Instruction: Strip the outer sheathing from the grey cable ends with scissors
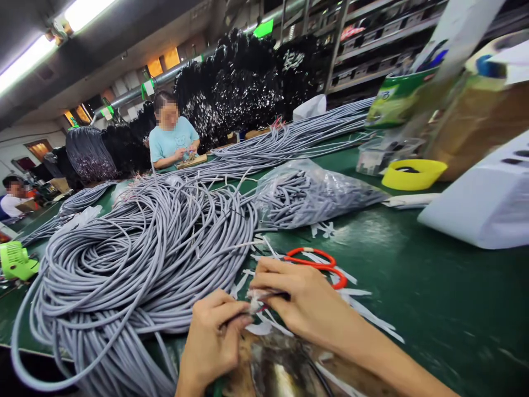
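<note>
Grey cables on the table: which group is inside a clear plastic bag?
The short pieces just right of the big coil. Only they are in clear plastic; the coil and the long bundle behind lie loose.

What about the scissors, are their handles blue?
No, the scissors beside the right hand have bright red handles.

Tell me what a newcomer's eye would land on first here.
Probably the great tangle of grey cables sprawling across the left of the green table. Next, the red-handled scissors, bright just beyond the right hand, and the yellow ring-shaped item farther back on the right.
</note>
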The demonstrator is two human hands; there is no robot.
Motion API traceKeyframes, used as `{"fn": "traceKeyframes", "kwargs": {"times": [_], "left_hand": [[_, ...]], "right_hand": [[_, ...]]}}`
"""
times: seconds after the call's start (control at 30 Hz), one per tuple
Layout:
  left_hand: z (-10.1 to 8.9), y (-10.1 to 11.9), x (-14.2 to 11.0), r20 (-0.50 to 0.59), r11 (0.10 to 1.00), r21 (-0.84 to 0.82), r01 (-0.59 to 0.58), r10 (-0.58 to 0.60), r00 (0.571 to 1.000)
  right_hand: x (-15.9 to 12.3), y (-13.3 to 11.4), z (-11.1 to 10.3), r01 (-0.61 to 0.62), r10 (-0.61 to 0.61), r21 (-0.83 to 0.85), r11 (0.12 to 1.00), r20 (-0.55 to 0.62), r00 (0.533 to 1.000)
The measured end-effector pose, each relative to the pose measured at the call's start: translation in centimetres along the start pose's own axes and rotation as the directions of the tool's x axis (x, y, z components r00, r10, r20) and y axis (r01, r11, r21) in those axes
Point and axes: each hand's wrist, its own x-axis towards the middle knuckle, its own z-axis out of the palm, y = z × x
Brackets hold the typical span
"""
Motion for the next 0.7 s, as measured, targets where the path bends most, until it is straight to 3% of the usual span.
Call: {"fn": "traceKeyframes", "kwargs": {"times": [0.07, 0.17, 0.3, 0.43, 0.53, 0.6, 0.7], "left_hand": [[-0.3, 0.0, -0.1, -0.063, 0.998, -0.062, -0.032, 0.028, 0.998], [-0.4, -0.1, 0.1, -0.275, 0.985, -0.173, 0.017, -0.065, 0.959], [0.1, -0.2, 0.6, -0.412, 0.94, -0.307, 0.151, -0.274, 0.869], [0.5, -0.6, 0.5, -0.416, 0.916, -0.357, 0.182, -0.331, 0.847], [0.3, -1.4, 0.4, -0.358, 0.874, -0.425, 0.235, -0.401, 0.843], [0.2, -1.9, 0.6, -0.295, 0.801, -0.523, 0.291, -0.49, 0.82], [0.2, -2.2, 1.0, -0.244, 0.713, -0.622, 0.325, -0.571, 0.784]], "right_hand": [[0.4, 0.0, -0.3, -0.124, 0.099, 0.205, 0.971, 0.128, 0.987], [0.7, -0.2, 0.0, -0.225, 0.119, 0.399, 0.889, 0.273, 0.955], [0.4, -0.9, 1.6, -0.135, 0.037, 0.487, 0.863, 0.206, 0.978], [-0.1, -2.0, 2.8, -0.031, -0.033, 0.577, 0.816, 0.1, 0.994], [-0.4, -2.6, 2.8, 0.014, -0.078, 0.492, 0.87, 0.109, 0.991], [-0.8, -2.5, 2.4, 0.003, -0.072, 0.306, 0.952, 0.216, 0.974], [-2.0, -1.4, 1.4, -0.118, 0.123, -0.033, 0.992, 0.329, 0.936]]}}
